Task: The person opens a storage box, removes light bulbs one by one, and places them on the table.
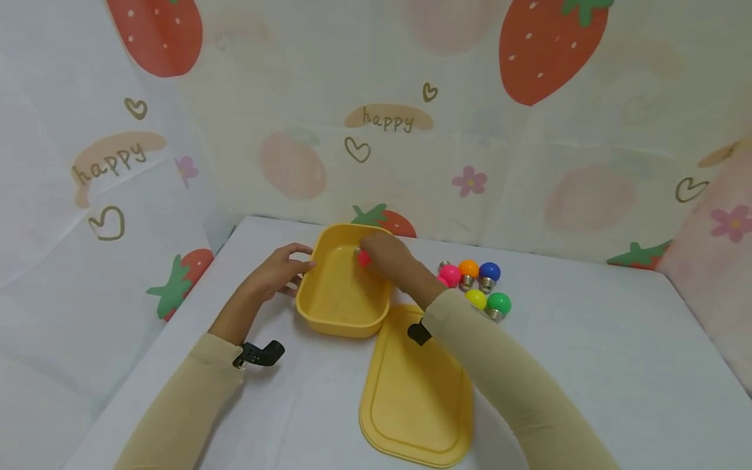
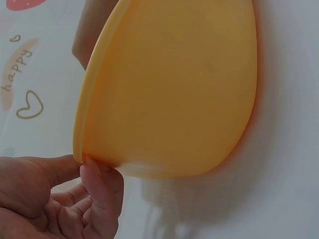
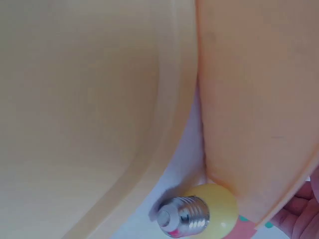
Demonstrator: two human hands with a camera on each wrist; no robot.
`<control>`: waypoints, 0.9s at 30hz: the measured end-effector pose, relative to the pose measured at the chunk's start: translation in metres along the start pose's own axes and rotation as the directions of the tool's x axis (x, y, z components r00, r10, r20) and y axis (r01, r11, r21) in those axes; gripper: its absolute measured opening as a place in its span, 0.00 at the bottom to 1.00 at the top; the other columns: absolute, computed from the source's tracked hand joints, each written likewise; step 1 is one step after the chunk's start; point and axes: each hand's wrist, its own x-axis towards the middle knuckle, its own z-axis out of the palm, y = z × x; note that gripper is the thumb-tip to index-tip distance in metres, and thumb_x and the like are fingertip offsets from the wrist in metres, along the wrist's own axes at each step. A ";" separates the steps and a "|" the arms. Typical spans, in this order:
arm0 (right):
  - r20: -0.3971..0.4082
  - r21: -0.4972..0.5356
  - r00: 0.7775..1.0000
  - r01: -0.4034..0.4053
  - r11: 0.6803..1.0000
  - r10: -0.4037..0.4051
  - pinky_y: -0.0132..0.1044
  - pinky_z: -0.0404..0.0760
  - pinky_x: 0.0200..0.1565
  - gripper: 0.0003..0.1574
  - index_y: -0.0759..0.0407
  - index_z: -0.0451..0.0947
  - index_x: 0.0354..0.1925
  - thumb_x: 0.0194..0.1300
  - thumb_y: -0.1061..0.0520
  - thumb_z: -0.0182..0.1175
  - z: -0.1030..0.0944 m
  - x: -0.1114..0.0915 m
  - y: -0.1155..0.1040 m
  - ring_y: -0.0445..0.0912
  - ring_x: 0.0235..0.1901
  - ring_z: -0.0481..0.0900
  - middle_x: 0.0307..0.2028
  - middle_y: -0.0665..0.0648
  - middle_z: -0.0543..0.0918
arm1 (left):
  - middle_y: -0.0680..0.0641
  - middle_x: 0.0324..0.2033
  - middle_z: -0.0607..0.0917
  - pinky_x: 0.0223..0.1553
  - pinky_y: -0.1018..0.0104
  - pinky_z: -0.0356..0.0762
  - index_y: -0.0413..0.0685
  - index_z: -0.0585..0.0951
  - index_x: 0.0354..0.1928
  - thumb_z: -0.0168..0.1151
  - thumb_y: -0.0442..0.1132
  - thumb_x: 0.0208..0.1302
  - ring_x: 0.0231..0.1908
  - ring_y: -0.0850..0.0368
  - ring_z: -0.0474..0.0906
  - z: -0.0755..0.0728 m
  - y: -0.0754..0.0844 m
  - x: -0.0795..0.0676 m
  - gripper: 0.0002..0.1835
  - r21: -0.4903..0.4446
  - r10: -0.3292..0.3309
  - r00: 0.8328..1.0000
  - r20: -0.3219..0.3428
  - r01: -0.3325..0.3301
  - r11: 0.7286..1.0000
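A yellow plastic container (image 1: 346, 294) stands on the white table, uncovered. My left hand (image 1: 284, 271) pinches its left rim between thumb and fingers; the left wrist view shows these fingertips (image 2: 102, 184) at the lip of the container wall (image 2: 179, 89). Over the container's far right part, my right hand (image 1: 384, 258) holds a pink light bulb (image 1: 363, 258) with a metal screw base. Only a bit of this right hand (image 3: 299, 211) shows past the rim in the right wrist view. There, a yellow light bulb (image 3: 222, 209) lies beside the container.
A yellow lid (image 1: 420, 398) lies flat in front of the container, partly under my right forearm. Right of the container are several loose bulbs: pink (image 1: 450, 275), orange (image 1: 469, 268), blue (image 1: 489, 271), yellow (image 1: 476, 299) and green (image 1: 499, 303). Strawberry-print cloth (image 1: 388, 163) hangs behind.
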 end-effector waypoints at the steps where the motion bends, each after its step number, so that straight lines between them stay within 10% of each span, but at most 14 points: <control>1: -0.005 0.027 1.000 -0.004 1.000 0.005 0.41 0.77 0.55 0.11 0.56 0.78 0.49 0.77 0.51 0.56 -0.001 -0.002 0.000 0.51 0.47 0.75 0.43 0.54 0.80 | 0.39 0.49 0.82 0.34 0.64 0.86 0.51 0.65 0.72 0.57 0.47 0.76 0.36 0.50 0.80 0.000 0.000 0.000 0.27 0.002 0.003 1.000 0.001 -0.003 1.000; 17: -0.102 0.072 0.995 0.027 0.997 -0.020 0.35 0.76 0.41 0.15 0.50 0.80 0.47 0.75 0.42 0.57 -0.022 -0.032 -0.004 0.44 0.39 0.75 0.36 0.47 0.80 | 0.38 0.53 0.81 0.35 0.64 0.86 0.50 0.64 0.73 0.57 0.47 0.76 0.38 0.49 0.81 0.001 0.002 -0.002 0.29 0.021 0.018 1.000 -0.004 -0.018 1.000; 27: -0.178 0.090 0.984 0.050 0.995 -0.033 0.41 0.82 0.51 0.25 0.53 0.80 0.59 0.68 0.46 0.67 -0.037 -0.071 -0.007 0.46 0.48 0.80 0.49 0.50 0.85 | 0.38 0.55 0.78 0.36 0.64 0.85 0.50 0.63 0.74 0.56 0.48 0.77 0.39 0.50 0.81 0.002 0.001 -0.003 0.29 0.014 0.010 1.000 0.004 -0.010 1.000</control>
